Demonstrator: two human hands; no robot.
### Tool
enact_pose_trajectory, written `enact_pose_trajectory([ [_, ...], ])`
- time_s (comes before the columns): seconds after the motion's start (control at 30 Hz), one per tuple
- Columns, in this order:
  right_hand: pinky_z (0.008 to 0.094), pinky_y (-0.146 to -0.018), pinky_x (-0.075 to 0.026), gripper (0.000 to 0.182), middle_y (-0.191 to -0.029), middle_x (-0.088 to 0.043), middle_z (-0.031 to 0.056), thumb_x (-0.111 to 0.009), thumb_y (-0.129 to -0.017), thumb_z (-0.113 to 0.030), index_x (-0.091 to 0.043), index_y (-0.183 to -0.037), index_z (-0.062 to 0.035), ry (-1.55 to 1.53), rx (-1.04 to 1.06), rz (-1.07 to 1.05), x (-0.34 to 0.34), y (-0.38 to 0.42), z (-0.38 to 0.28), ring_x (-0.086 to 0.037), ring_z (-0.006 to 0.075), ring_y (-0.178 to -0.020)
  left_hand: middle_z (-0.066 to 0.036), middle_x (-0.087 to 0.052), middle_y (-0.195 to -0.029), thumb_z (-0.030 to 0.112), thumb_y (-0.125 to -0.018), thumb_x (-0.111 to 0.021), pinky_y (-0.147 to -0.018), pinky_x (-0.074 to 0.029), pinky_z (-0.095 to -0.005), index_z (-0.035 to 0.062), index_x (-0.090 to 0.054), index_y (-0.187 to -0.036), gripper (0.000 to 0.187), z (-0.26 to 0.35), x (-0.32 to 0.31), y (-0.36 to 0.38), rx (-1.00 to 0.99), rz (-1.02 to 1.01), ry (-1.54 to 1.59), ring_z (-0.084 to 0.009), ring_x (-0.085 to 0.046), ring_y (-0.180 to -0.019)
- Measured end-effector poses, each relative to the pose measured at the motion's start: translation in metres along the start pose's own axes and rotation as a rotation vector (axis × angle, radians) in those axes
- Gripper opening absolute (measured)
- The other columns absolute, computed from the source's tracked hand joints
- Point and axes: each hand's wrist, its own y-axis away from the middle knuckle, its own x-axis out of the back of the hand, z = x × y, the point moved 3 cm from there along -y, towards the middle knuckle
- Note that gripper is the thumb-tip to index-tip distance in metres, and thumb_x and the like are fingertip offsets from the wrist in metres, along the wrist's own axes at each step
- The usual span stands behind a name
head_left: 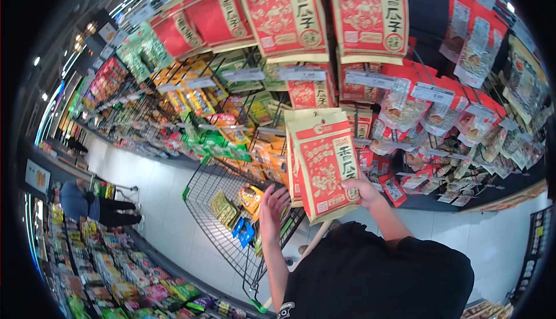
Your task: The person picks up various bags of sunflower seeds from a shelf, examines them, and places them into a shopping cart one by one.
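My right hand (pixel 362 191) grips a red and cream bag of seeds (pixel 324 171) by its lower right edge, in front of my chest. A second matching bag (pixel 291 157) shows behind it, its left side sticking out. My left hand (pixel 273 209) is raised just left of the bags with its fingers stretched out, holding nothing and apart from them. Below and left stands a wire shopping cart (pixel 205 189) holding several snack packs, among them an orange bag (pixel 250 199), a blue pack (pixel 244 233) and a green-patterned pack (pixel 224 209).
More red and cream seed bags (pixel 370 15) hang from the rack ahead, above price tags (pixel 301 74). Clear-and-red nut packs (pixel 478 44) hang at the right. A person (pixel 81 200) stands in the aisle at left, beside another cart. A low shelf of packaged snacks (pixel 116 261) runs along the lower left.
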Motion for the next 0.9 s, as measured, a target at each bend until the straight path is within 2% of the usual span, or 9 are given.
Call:
enact_pose_trajectory([
  [0.03, 0.0320, -0.087, -0.048, 0.060, -0.110, -0.060, 0.0100, -0.065, -0.071, -0.002, -0.044, -0.127, -0.0012, 0.027, -0.038, -0.025, -0.002, -0.003, 0.010, -0.060, 0.0181, -0.100, -0.017, -0.048, -0.129, 0.040, -0.098, -0.037, -0.096, -0.042, -0.0375, 0.0010, -0.030, -0.138, 0.056, 0.010, -0.006, -0.002, 0.004, -0.012, 0.074, -0.0271, -0.053, -0.114],
  [0.07, 0.0319, -0.086, -0.048, 0.060, -0.110, -0.060, 0.0100, -0.065, -0.072, -0.003, -0.044, -0.127, -0.0013, 0.051, -0.081, -0.052, 0.000, -0.007, 0.023, -0.060, 0.0179, -0.100, -0.016, -0.051, -0.126, 0.038, -0.096, -0.042, -0.093, -0.044, -0.0355, 0.0057, -0.034, -0.137, 0.053, 0.016, -0.011, -0.004, -0.005, 0.024, -0.019, -0.0249, -0.057, -0.108],
  [0.1, 0.0317, -0.086, -0.048, 0.059, -0.111, -0.060, 0.0099, -0.065, -0.072, -0.003, -0.044, -0.127, -0.0015, 0.076, -0.126, -0.080, 0.000, -0.009, 0.036, -0.060, 0.0177, -0.100, -0.015, -0.055, -0.121, 0.029, -0.096, -0.046, -0.088, -0.046, -0.0322, 0.0065, -0.033, -0.137, 0.049, 0.018, -0.011, -0.006, 0.000, 0.046, -0.220, -0.0203, -0.059, -0.103],
  [0.17, 0.0311, -0.086, -0.048, 0.058, -0.112, -0.060, 0.0093, -0.065, -0.074, -0.004, -0.044, -0.128, -0.0015, 0.078, -0.231, -0.112, 0.000, -0.009, 0.054, -0.060, 0.0169, -0.100, -0.014, -0.055, -0.123, 0.008, -0.094, -0.049, -0.090, -0.045, -0.0293, 0.0038, -0.030, -0.138, 0.049, 0.025, -0.016, -0.001, 0.080, -0.001, -0.308, -0.0165, -0.056, -0.107],
  [0.2, 0.0310, -0.086, -0.048, 0.057, -0.112, -0.060, 0.0091, -0.065, -0.074, -0.004, -0.044, -0.127, -0.0013, 0.094, -0.242, -0.125, -0.001, -0.010, 0.059, -0.060, 0.0168, -0.100, -0.011, -0.056, -0.121, 0.003, -0.091, -0.052, -0.088, -0.046, -0.0279, 0.0061, -0.032, -0.138, 0.051, 0.008, 0.000, 0.002, 0.238, 0.087, -0.293, -0.0139, -0.056, -0.105],
  [0.33, 0.0311, -0.086, -0.047, 0.053, -0.110, -0.061, 0.0085, -0.064, -0.076, -0.005, -0.047, -0.126, -0.0014, 0.180, -0.281, -0.130, -0.001, -0.011, 0.072, -0.060, 0.0167, -0.099, -0.008, -0.058, -0.118, 0.009, -0.091, -0.057, -0.084, -0.048, -0.0284, 0.0049, -0.041, -0.132, 0.044, -0.015, 0.004, 0.016, 0.182, 0.241, -0.205, -0.0134, -0.057, -0.101],
  [0.47, 0.0315, -0.087, -0.047, 0.053, -0.111, -0.061, 0.0075, -0.065, -0.076, -0.006, -0.047, -0.127, -0.0039, 0.169, -0.330, -0.105, 0.003, -0.018, 0.084, -0.060, 0.0162, -0.099, -0.008, -0.060, -0.114, 0.009, -0.089, -0.060, -0.083, -0.048, -0.0288, 0.0012, -0.047, -0.125, 0.039, -0.030, 0.019, 0.017, 0.135, 0.336, -0.284, -0.0134, -0.058, -0.099],
  [0.63, 0.0317, -0.084, -0.049, 0.053, -0.110, -0.061, 0.0078, -0.064, -0.077, -0.003, -0.046, -0.127, -0.0037, 0.076, -0.320, -0.086, -0.004, -0.022, 0.092, -0.061, 0.0165, -0.098, -0.009, -0.062, -0.109, 0.007, -0.088, -0.060, -0.079, -0.050, -0.0276, -0.0003, -0.048, -0.123, 0.038, -0.022, 0.019, 0.018, 0.040, 0.381, -0.156, -0.0131, -0.061, -0.093],
  [0.9, 0.0355, -0.083, -0.052, 0.045, -0.108, -0.062, 0.0110, -0.063, -0.079, -0.001, -0.049, -0.121, -0.0029, -0.075, -0.376, 0.010, -0.010, -0.028, 0.095, -0.064, 0.0201, -0.094, -0.010, -0.063, -0.107, 0.010, -0.088, -0.061, -0.077, -0.051, -0.0275, -0.0010, -0.049, -0.120, 0.035, -0.015, 0.032, 0.017, 0.060, 0.498, -0.118, -0.0141, -0.062, -0.090],
])
